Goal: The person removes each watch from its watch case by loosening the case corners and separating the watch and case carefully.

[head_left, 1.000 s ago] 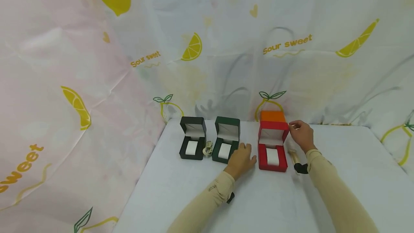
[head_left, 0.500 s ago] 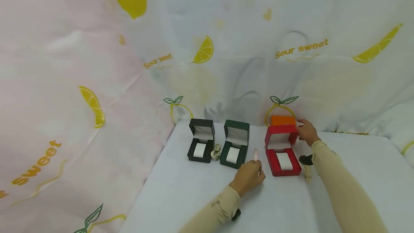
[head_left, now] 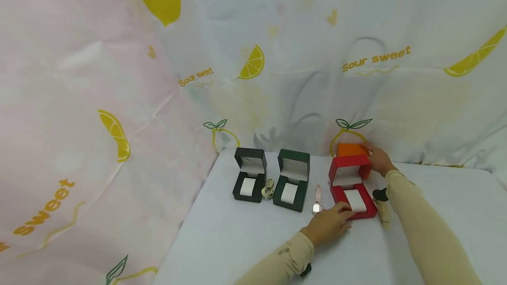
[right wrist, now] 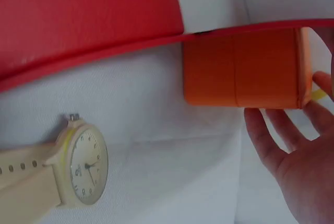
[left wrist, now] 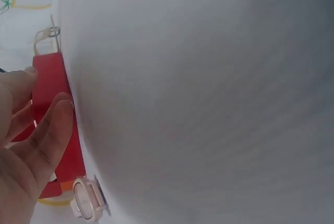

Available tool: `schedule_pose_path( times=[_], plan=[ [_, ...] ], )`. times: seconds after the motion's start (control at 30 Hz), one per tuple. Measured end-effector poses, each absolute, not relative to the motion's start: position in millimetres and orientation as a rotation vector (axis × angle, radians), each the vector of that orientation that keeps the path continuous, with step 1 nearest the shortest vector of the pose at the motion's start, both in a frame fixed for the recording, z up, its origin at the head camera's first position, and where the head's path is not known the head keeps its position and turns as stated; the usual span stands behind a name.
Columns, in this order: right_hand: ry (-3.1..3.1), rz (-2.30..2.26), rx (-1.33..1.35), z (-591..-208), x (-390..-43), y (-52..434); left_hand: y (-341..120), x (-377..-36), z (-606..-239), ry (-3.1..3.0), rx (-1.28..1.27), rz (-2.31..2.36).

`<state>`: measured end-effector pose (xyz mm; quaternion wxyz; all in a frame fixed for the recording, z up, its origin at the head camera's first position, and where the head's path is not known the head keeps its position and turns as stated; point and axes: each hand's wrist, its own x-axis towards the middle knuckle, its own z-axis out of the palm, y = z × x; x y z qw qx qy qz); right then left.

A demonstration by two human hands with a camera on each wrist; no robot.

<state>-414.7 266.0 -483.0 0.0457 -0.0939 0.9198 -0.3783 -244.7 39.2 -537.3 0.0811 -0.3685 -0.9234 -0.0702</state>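
Backdrop: white table (head_left: 245,241) boxed in by lemon-print curtain (head_left: 119,78) w/ "Sour sweet" lettering.
Boxes: black box (head_left: 248,175), green box (head_left: 294,180), red box (head_left: 350,186) in a row, lids up, white pillows showing; looks like each waits for a watch.
Left hand (head_left: 328,228): at front-left corner of red box, fingers straight & loosely together, resting on its edge, prob. to steady it. Grips nothing.
Right hand (head_left: 378,160): behind red lid, at the closed orange box (head_left: 351,149); fingers spread, tips on its end face, no grip yet.
Pink watch (head_left: 317,197): flat on table betw. green & red boxes, just beside left hand.
Cream watch (right wrist: 78,164): on table right of red box, under right forearm.
Third watch (head_left: 268,188): betw. black & green boxes.
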Motion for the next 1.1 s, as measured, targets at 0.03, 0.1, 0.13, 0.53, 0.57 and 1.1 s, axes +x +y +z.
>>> schedule_pose_path(
  times=[0.03, 0.1, 0.13, 0.53, 0.57, 1.1],
  plan=[
    [2.805, -1.150, -0.308, -484, -415, 267, 41, -245, -536, -2.754, -1.089, -0.182],
    [2.801, -1.161, -0.354, -483, -414, 268, 47, -246, -535, -2.735, -1.065, -0.114],
    [2.791, -1.171, -0.371, -483, -415, 268, 51, -247, -533, -2.731, -1.047, -0.069],
    [2.592, -1.201, -0.512, -485, -418, 279, 48, -252, -539, -2.657, -0.981, 0.089],
    [2.586, -1.192, -0.512, -484, -418, 280, 45, -252, -539, -2.646, -0.980, 0.067],
    [2.859, -1.041, -0.844, -492, -424, 275, 41, -253, -546, -2.596, -0.909, -0.162]
  ],
)
